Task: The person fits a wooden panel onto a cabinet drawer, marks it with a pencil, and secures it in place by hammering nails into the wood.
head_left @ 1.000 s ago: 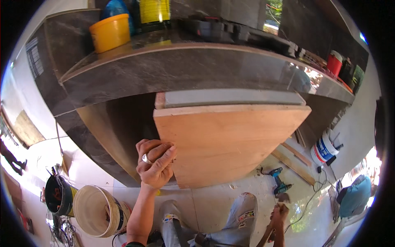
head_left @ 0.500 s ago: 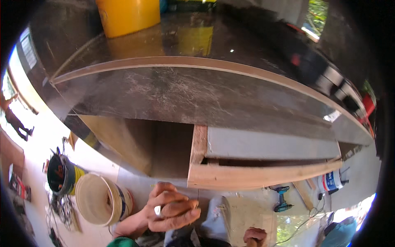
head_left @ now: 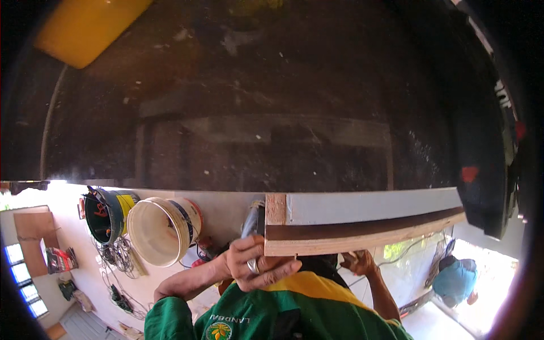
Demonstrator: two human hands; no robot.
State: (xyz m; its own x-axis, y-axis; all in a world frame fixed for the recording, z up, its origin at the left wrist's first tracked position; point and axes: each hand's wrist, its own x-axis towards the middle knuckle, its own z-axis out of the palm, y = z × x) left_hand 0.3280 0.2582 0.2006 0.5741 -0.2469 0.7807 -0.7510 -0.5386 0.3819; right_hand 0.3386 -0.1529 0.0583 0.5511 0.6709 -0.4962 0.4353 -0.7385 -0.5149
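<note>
My left hand (head_left: 255, 265), with a silver ring on one finger, is closed at the left front corner of a pale wooden drawer (head_left: 362, 240). A small thin nail-like piece (head_left: 295, 256) shows at its fingertips, against the drawer's lower front edge; its exact kind is too small to tell. My right hand (head_left: 360, 262) is just below the front edge, right of the middle, its bent fingers apart and nothing visible in them. The drawer sticks out from under a dark glossy countertop (head_left: 255, 153), which hides its back part.
A yellow container (head_left: 90, 31) stands on the countertop at the far left. On the floor at left are a white bucket (head_left: 158, 232), a dark bucket with tools (head_left: 105, 218) and tangled cables (head_left: 119, 258). Another person (head_left: 456, 280) in a blue top is at the right.
My view has leaned in over the countertop. My left hand has come up to the drawer's front corner. My right hand has risen from low down to just under the drawer's edge.
</note>
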